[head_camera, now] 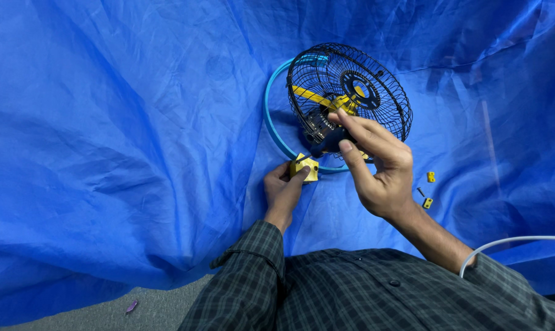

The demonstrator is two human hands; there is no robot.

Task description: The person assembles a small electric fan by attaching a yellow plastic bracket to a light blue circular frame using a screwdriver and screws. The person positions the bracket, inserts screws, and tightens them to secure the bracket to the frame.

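A wide blue tarp [106,122] covers the ground, creased and folded, and the fan [349,98] sits on it a little right of the middle. Far to the lower left of the fan, past the tarp's edge, a small purple scrap [131,305] lies on the grey floor [136,309].

Just below and left of the fan, the left hand [282,190] grips a small yellow block [304,168]. Its thumb and fingers are curled and pinched around the block, which touches the blue ring [269,116]. This ring curves around the left and lower side of the fan.

The fan itself has a round black wire cage, tilted so its face looks up and to the right. Yellow blades show through the wires, with a black ring at the cage's centre. A dark motor body sits behind the cage at its lower side.

The right hand [378,168] reaches up from below the fan. Its index and middle fingers are stretched out, close together, tips resting on the motor and the cage's lower edge; the thumb lies alongside.

Right of the fan and of that hand, two small yellow pieces [429,190] and a dark screw [420,192] lie on the tarp. Further down to the right, a white cable [504,242] crosses the checked sleeve [516,288].
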